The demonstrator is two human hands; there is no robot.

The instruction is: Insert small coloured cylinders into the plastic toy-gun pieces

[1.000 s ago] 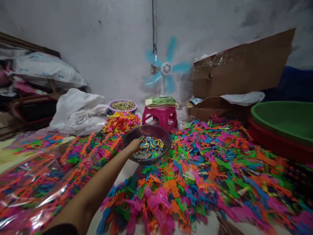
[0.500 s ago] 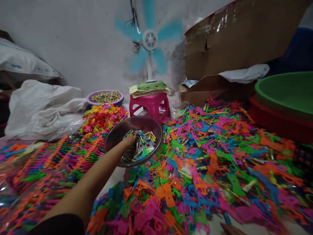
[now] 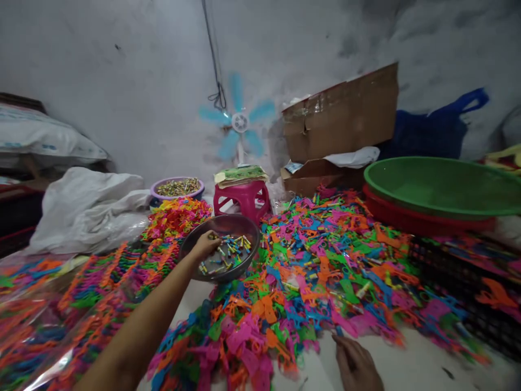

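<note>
While your left arm stretches forward from the bottom edge, its forearm slanting up and to the right, your left hand (image 3: pixel 205 245) is over the near left part of the dark bowl (image 3: pixel 230 224), wrist bent and fingers curled down toward the small striped sticks (image 3: pixel 234 244) lying inside. You have your right hand (image 3: pixel 358 363) low at the bottom edge, fingers bent and close together, just beside the heap of bright plastic pieces (image 3: pixel 285 309), with a small blue piece (image 3: pixel 339 329) at its fingertips. Whether either of your hands grips something cannot be told: your left fingertips are hidden behind the back of the hand, and your right hand is dim, its wrist cut off by the frame. Along your left side, glare on clear plastic (image 3: pixel 61 364) blurs the pieces under it. To your right, the black crate (image 3: pixel 468 304) runs out of view, and the green tub (image 3: pixel 439 184) hides most of the red tub (image 3: pixel 391 214) beneath. Ahead of you, the fan (image 3: pixel 240 123) has blurred blades. Blue marks on the white sack (image 3: pixel 44 133) at far left, and any print on the papers (image 3: pixel 240 175) atop the pink stool (image 3: pixel 248 191), are too small to read.
</note>
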